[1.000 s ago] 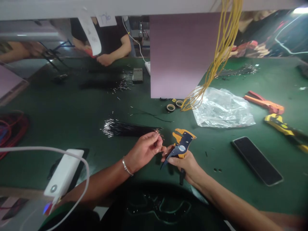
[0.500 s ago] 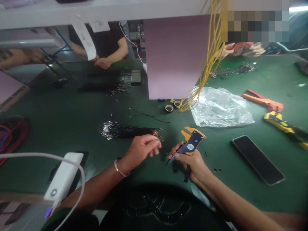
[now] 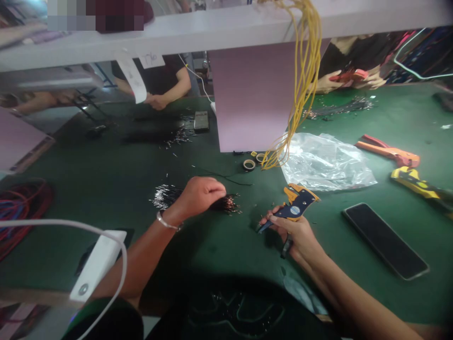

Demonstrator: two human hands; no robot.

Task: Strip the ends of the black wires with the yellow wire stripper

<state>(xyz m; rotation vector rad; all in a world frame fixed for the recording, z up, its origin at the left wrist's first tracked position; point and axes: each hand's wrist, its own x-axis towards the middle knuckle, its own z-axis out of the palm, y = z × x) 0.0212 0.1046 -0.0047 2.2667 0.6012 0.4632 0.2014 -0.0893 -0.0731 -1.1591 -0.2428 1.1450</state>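
My left hand (image 3: 202, 196) is over a bundle of black wires (image 3: 230, 204), its fingers pressed together; what they hold, if anything, is too small to make out. Bright tips fan out at the bundle's left end, and copper-coloured ends show at its right. Farther right, my right hand (image 3: 295, 231) is wrapped round a blue and yellow wire stripper (image 3: 295, 208), its jaws pointing away from me. A few loose black wires (image 3: 233, 180) lie just behind the bundle.
A clear plastic bag (image 3: 329, 163), hanging yellow wires (image 3: 306, 71) and tape rings (image 3: 248, 165) are behind. Orange pliers (image 3: 392, 152), a yellow tool (image 3: 415, 182) and a phone (image 3: 385, 241) lie right. At left is a white power bank (image 3: 99, 264) with a cable. Other people's hands work across the table.
My left hand has moved left and away from me, over the middle of the bundle. The wire stripper in my right hand has shifted slightly right. The whole view has tilted a little.
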